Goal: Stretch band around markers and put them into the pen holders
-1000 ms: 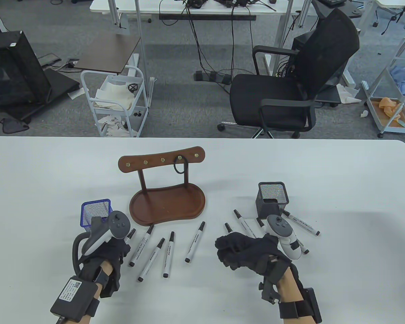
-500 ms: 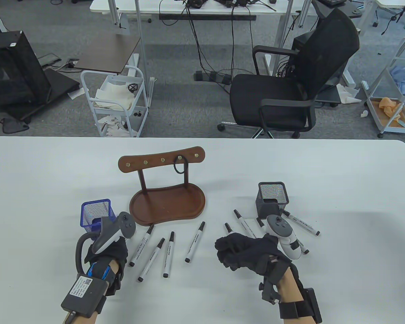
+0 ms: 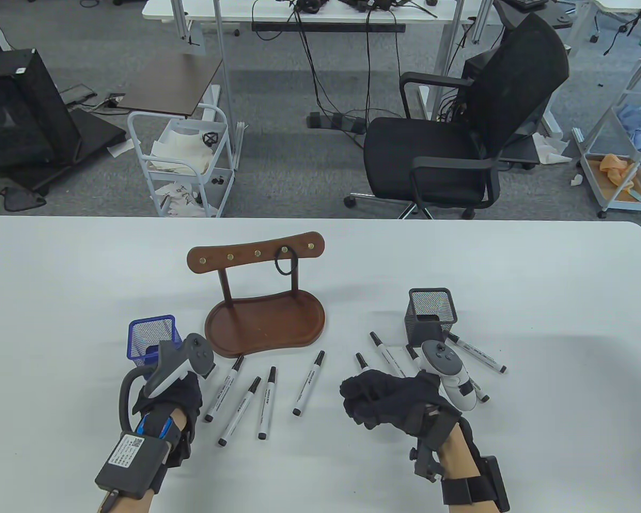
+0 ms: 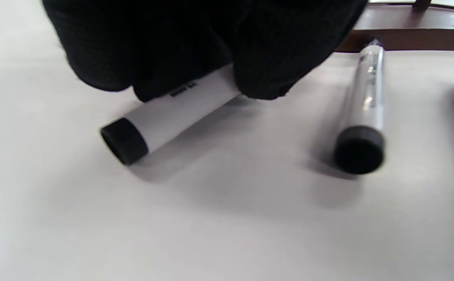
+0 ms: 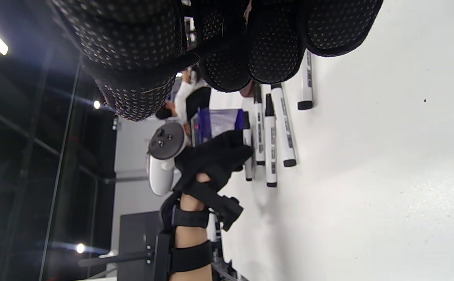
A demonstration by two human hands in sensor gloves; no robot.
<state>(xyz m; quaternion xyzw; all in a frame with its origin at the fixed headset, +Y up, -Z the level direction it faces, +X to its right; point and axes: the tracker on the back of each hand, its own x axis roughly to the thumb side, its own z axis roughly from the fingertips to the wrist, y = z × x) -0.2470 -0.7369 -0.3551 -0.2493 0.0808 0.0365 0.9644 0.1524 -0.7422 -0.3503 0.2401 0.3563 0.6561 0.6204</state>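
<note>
Black knit gloves, dotted fingers (image 5: 273, 47), grey-white trackers (image 3: 181, 363).

Black gloves, white markers, brown wood on a white table (image 3: 513, 278).

I'm seeing both hands, left (image 3: 173, 395) and right (image 3: 390, 398), in black gloves, pale dots speckling the right one's fingers (image 5: 277, 50). The markers (image 3: 267, 395) are white with black caps and dark print. The rack (image 3: 264, 320) is dark reddish-brown with brass-coloured pegs, a black band (image 3: 284, 265) hanging there. One mesh holder (image 3: 152, 339) is blue, the other (image 3: 431, 312) black. My left tracker (image 3: 184, 360) is grey, the right tracker (image 3: 448, 374) white with a grey face.
</note>
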